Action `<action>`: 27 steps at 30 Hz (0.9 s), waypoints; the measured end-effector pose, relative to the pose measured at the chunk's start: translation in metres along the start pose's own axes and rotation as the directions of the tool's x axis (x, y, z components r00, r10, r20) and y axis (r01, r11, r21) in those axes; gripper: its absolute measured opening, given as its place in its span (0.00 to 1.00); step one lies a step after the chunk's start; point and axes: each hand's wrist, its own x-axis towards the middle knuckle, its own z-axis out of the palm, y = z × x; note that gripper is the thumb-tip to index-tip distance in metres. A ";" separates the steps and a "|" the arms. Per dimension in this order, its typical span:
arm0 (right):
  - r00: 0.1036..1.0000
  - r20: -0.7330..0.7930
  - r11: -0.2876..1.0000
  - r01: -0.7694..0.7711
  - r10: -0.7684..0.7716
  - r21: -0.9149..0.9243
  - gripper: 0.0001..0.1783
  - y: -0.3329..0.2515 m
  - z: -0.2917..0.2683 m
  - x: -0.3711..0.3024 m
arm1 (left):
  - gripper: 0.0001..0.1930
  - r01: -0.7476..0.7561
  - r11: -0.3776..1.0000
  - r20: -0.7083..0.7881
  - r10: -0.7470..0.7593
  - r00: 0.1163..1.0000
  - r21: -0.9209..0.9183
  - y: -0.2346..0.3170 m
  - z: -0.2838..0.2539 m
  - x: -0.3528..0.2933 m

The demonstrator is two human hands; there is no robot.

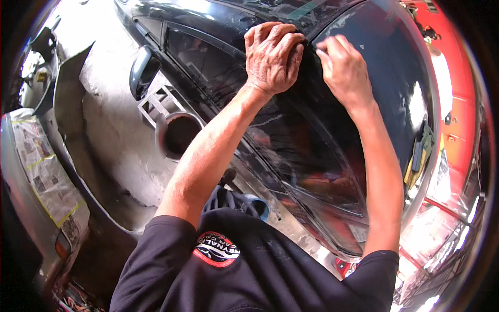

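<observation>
1. Plainly, the thing at hand is the dark car (312, 122), directly in front of the person, its near side slanting from upper left to lower right; both hands are up by the edge of its roof (390, 99).
2. The left grip (274, 58) lies back upward over the dark edge above the windows, fingers bent and close together. Its palm side is hidden, so I cannot tell whether it has hold of anything.
3. The right grip (344, 72) is half curled beside it, fingertips drawn in near the roof's edge; whether something thin is pinched there, I cannot tell either.
4. As a whole, the car should be heavy and stiff, unlikely to shift under hand pressure.
5. Its glossy roof looks slippery and easy to scratch, so flat finger pads would suit it better than nails.
6. The front window (200, 62) is probably glass: rigid, smooth and fragile if knocked at an edge.
7. The best hold is likely the narrow frame between roof and windows, which gives fingers a rim. The side mirror (138, 73) seems a poorer choice, as it could fold or snap.
8. A rag-like bundle (427, 143) on the roof's right side looks soft and light.
</observation>
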 end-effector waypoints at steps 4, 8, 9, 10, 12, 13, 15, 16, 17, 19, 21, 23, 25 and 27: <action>0.996 -0.002 0.996 0.092 -0.091 0.008 0.05 0.000 0.003 0.003 | 0.13 0.028 1.000 0.049 -0.028 0.998 0.001 -0.002 -0.006 0.002; 0.994 0.043 0.993 0.103 -0.100 -0.057 0.05 -0.002 0.005 0.019 | 0.13 0.030 0.999 0.030 -0.030 0.999 -0.011 -0.004 0.000 0.001; 0.993 0.050 0.993 0.113 -0.110 -0.044 0.05 -0.004 0.008 0.021 | 0.13 0.030 1.000 0.037 -0.030 0.999 0.003 -0.005 -0.001 0.000; 0.994 0.026 0.994 0.103 -0.102 -0.023 0.04 -0.004 0.010 0.019 | 0.10 -0.015 1.000 -0.009 0.015 1.000 0.021 -0.008 -0.002 0.001; 0.995 0.047 0.995 0.087 -0.085 -0.053 0.04 -0.004 0.005 0.005 | 0.10 -0.007 1.000 -0.014 0.007 1.000 0.010 -0.006 -0.002 0.000; 0.996 0.060 0.994 0.074 -0.069 -0.085 0.04 -0.004 0.003 0.005 | 0.10 0.004 1.000 -0.012 -0.004 1.000 0.007 -0.003 0.000 0.000; 0.992 0.063 0.989 0.114 -0.108 -0.091 0.03 -0.001 0.004 0.014 | 0.10 0.002 1.000 -0.026 -0.002 1.000 0.008 -0.003 0.003 0.002; 0.991 0.038 0.989 0.128 -0.125 -0.074 0.03 -0.001 0.006 0.017 | 0.10 -0.008 1.000 -0.030 0.008 1.000 0.005 -0.003 0.004 0.002; 0.990 0.013 0.988 0.142 -0.142 -0.058 0.04 0.001 0.008 0.017 | 0.10 -0.019 1.000 -0.034 0.019 0.999 0.001 -0.002 0.005 0.002; 0.989 -0.015 0.989 0.147 -0.147 -0.013 0.05 0.001 0.011 0.015 | 0.10 -0.025 0.999 -0.025 0.026 0.999 0.028 -0.007 -0.001 0.003; 0.995 0.041 0.996 0.089 -0.088 -0.008 0.05 0.000 0.002 0.003 | 0.12 0.037 0.999 0.038 -0.036 0.999 -0.014 -0.001 -0.005 -0.002; 0.996 0.033 0.996 0.087 -0.086 -0.008 0.05 -0.002 0.004 0.011 | 0.12 0.042 0.999 0.028 -0.042 0.999 0.002 0.000 0.000 0.000; 0.995 -0.016 0.996 0.094 -0.094 -0.003 0.05 -0.003 0.010 0.018 | 0.11 0.024 1.000 0.021 -0.023 1.000 -0.006 -0.002 0.000 0.001; 0.993 -0.031 0.993 0.114 -0.114 0.008 0.05 -0.001 0.015 0.008 | 0.11 0.018 1.000 0.023 -0.019 1.000 0.021 -0.004 -0.004 -0.003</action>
